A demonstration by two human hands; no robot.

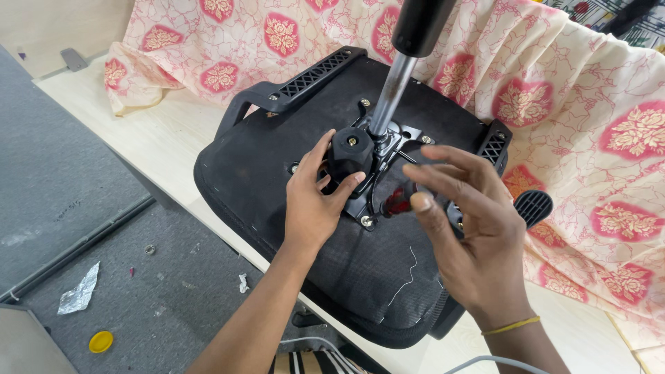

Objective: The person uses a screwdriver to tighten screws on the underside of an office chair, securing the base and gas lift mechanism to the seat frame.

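My left hand (312, 204) grips the black tension knob (350, 154) on the upturned chair seat (277, 173), beside the gas-lift column (391, 90). My right hand (471, 228) pinches a red-handled screwdriver (398, 201), fingers covering the mounting plate (388, 149). Floral cloth (589, 104) lies behind.

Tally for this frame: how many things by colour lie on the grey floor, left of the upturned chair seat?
Silver crumpled foil scrap: 1
Yellow round cap: 1
White paper scrap: 1
Small metal ring: 1
Total: 4
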